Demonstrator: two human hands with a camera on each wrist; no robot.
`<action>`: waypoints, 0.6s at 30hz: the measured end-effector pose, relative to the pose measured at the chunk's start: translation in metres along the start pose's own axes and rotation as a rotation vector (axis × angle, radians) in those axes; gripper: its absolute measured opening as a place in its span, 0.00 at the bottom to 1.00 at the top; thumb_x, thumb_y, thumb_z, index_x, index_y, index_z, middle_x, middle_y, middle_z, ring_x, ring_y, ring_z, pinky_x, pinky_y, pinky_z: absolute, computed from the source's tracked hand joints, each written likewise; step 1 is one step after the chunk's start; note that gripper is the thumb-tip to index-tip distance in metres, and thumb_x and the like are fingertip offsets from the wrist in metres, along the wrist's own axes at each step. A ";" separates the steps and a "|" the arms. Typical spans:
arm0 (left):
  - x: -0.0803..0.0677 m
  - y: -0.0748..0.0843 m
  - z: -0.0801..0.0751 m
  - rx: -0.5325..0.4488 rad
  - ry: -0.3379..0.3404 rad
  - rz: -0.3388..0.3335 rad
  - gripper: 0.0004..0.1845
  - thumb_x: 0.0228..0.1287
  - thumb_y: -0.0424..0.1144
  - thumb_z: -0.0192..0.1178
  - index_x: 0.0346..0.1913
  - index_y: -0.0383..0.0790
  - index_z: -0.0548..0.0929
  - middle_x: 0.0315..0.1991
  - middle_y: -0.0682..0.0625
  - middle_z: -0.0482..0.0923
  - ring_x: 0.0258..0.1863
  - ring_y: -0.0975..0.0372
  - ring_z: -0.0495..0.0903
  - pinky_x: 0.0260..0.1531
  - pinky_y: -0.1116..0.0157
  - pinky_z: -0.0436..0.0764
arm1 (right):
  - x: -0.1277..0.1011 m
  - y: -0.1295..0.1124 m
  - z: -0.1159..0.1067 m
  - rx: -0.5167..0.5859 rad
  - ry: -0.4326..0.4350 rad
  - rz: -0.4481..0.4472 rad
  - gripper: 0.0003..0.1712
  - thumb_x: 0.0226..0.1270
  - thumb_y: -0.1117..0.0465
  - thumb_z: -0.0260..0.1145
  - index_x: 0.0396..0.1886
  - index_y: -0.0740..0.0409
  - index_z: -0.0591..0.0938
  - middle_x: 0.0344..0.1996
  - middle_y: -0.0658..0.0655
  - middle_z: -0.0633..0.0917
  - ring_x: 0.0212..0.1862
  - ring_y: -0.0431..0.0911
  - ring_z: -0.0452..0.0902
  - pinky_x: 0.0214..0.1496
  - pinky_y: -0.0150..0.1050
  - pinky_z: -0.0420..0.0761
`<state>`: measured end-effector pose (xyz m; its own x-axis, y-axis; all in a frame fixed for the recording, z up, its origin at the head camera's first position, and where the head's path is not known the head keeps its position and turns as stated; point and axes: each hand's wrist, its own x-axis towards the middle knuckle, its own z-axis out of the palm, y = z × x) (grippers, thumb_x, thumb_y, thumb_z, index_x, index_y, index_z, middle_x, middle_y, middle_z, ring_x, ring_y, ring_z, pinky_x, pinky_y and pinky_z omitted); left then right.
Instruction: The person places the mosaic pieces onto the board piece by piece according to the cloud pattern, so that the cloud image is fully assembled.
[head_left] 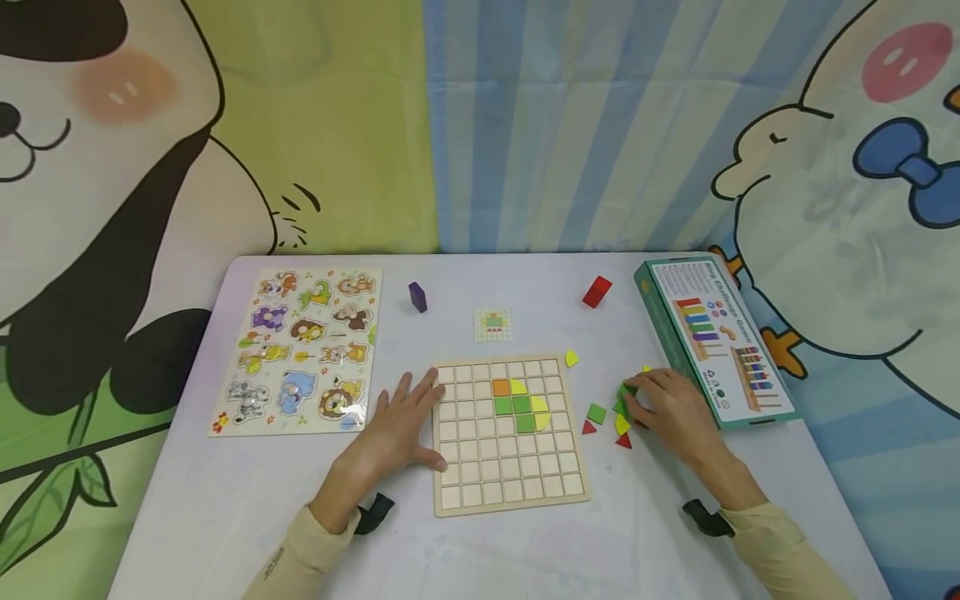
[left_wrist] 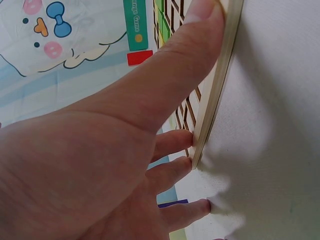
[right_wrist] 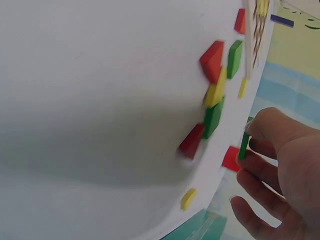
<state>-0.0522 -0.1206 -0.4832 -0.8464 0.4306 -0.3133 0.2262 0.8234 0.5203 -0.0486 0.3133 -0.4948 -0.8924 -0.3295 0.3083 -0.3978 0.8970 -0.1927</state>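
Your right grip (head_left: 672,411) pinches a green tile (right_wrist: 244,144), edge-on only in right wrist view; spread left grip (head_left: 397,427) touches the board (head_left: 490,470).

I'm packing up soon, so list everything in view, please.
Table: 1, white, below
Grid board: 1, light wood, centre
Placed pieces: 7 (1 orange, 3 yellow, 3 green), on board
Loose pieces: at least 8 (3 red, 3 yellow, 2 green), right of board
Held piece: 1, green, right of board
Pattern card: 1, multicoloured, beyond board
Purple block and red block: 1 each, flanking card
Animal puzzle: 1, multicoloured, left
Box: 1, teal and white, right
Backdrop: 1, multicoloured, behind table
Wrist straps: 2, black, wrists
Sleeves: 2, beige, forearms
Left hand: 1, touching board's left edge
Right hand: 1, pinching held piece
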 end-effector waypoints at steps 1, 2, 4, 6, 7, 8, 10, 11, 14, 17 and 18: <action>0.000 0.000 0.000 0.003 -0.001 -0.002 0.63 0.38 0.51 0.83 0.79 0.40 0.60 0.84 0.45 0.42 0.82 0.40 0.38 0.74 0.31 0.43 | 0.003 -0.005 0.000 0.010 0.007 -0.018 0.17 0.51 0.61 0.82 0.42 0.60 0.89 0.39 0.57 0.89 0.47 0.52 0.81 0.50 0.51 0.84; 0.000 0.000 0.000 0.001 0.000 -0.001 0.63 0.38 0.51 0.83 0.79 0.39 0.60 0.84 0.45 0.42 0.82 0.39 0.38 0.74 0.30 0.43 | 0.007 -0.010 0.000 0.022 0.015 -0.038 0.18 0.51 0.61 0.82 0.42 0.60 0.89 0.39 0.57 0.89 0.47 0.52 0.81 0.50 0.51 0.84; 0.000 0.000 0.000 0.004 0.002 -0.003 0.63 0.38 0.51 0.83 0.79 0.39 0.60 0.84 0.45 0.42 0.82 0.40 0.38 0.74 0.30 0.43 | 0.015 -0.022 0.001 0.053 0.030 -0.095 0.19 0.49 0.62 0.83 0.42 0.60 0.89 0.40 0.56 0.89 0.48 0.52 0.82 0.50 0.50 0.84; 0.000 0.000 0.000 -0.002 0.007 0.000 0.63 0.37 0.50 0.84 0.78 0.39 0.61 0.84 0.45 0.42 0.82 0.39 0.38 0.74 0.30 0.43 | 0.023 -0.036 0.003 0.083 0.046 -0.160 0.20 0.48 0.62 0.83 0.42 0.60 0.89 0.40 0.56 0.89 0.48 0.52 0.82 0.50 0.49 0.84; 0.000 -0.001 0.001 -0.001 0.004 -0.001 0.63 0.37 0.51 0.83 0.79 0.39 0.60 0.84 0.45 0.42 0.82 0.40 0.38 0.74 0.30 0.43 | 0.027 -0.043 0.004 0.094 0.050 -0.194 0.20 0.48 0.62 0.83 0.42 0.59 0.89 0.40 0.55 0.89 0.48 0.51 0.82 0.51 0.49 0.83; 0.001 -0.001 0.001 -0.002 0.002 -0.002 0.63 0.38 0.51 0.83 0.79 0.40 0.60 0.84 0.46 0.42 0.82 0.40 0.38 0.74 0.30 0.43 | 0.031 -0.051 0.006 0.105 0.054 -0.230 0.20 0.47 0.62 0.83 0.42 0.59 0.89 0.40 0.54 0.89 0.48 0.51 0.82 0.51 0.48 0.83; 0.001 -0.002 0.002 -0.005 0.002 0.001 0.64 0.37 0.51 0.83 0.79 0.40 0.60 0.84 0.46 0.41 0.82 0.40 0.38 0.74 0.30 0.43 | 0.039 -0.066 0.011 0.123 0.048 -0.301 0.19 0.48 0.62 0.83 0.41 0.58 0.89 0.40 0.53 0.89 0.49 0.50 0.82 0.53 0.47 0.83; 0.001 -0.003 0.002 -0.006 0.002 0.001 0.64 0.37 0.51 0.83 0.79 0.40 0.60 0.84 0.46 0.41 0.82 0.40 0.38 0.74 0.30 0.43 | 0.042 -0.074 0.014 0.128 0.045 -0.340 0.18 0.49 0.62 0.83 0.41 0.57 0.89 0.40 0.52 0.89 0.49 0.49 0.83 0.53 0.47 0.83; 0.001 -0.003 0.003 -0.008 0.002 0.002 0.64 0.37 0.51 0.83 0.79 0.40 0.60 0.84 0.46 0.41 0.82 0.40 0.37 0.74 0.30 0.42 | 0.049 -0.095 0.024 0.130 0.025 -0.451 0.15 0.52 0.61 0.82 0.40 0.55 0.89 0.40 0.50 0.89 0.49 0.47 0.83 0.55 0.45 0.82; 0.001 -0.003 0.003 -0.009 0.009 0.010 0.64 0.37 0.51 0.83 0.79 0.40 0.60 0.84 0.46 0.42 0.82 0.40 0.38 0.74 0.30 0.43 | 0.051 -0.111 0.036 0.129 0.013 -0.538 0.12 0.54 0.60 0.80 0.39 0.54 0.90 0.39 0.49 0.90 0.48 0.46 0.84 0.55 0.43 0.82; 0.001 -0.003 0.003 -0.007 0.010 0.011 0.64 0.37 0.51 0.83 0.79 0.40 0.60 0.84 0.46 0.42 0.82 0.40 0.38 0.74 0.30 0.43 | 0.050 -0.115 0.039 0.125 0.011 -0.559 0.11 0.55 0.59 0.80 0.39 0.53 0.90 0.39 0.48 0.90 0.48 0.46 0.84 0.55 0.43 0.82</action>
<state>-0.0524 -0.1215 -0.4877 -0.8484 0.4363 -0.2997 0.2323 0.8157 0.5297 -0.0562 0.1825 -0.4931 -0.5372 -0.7400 0.4046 -0.8314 0.5454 -0.1063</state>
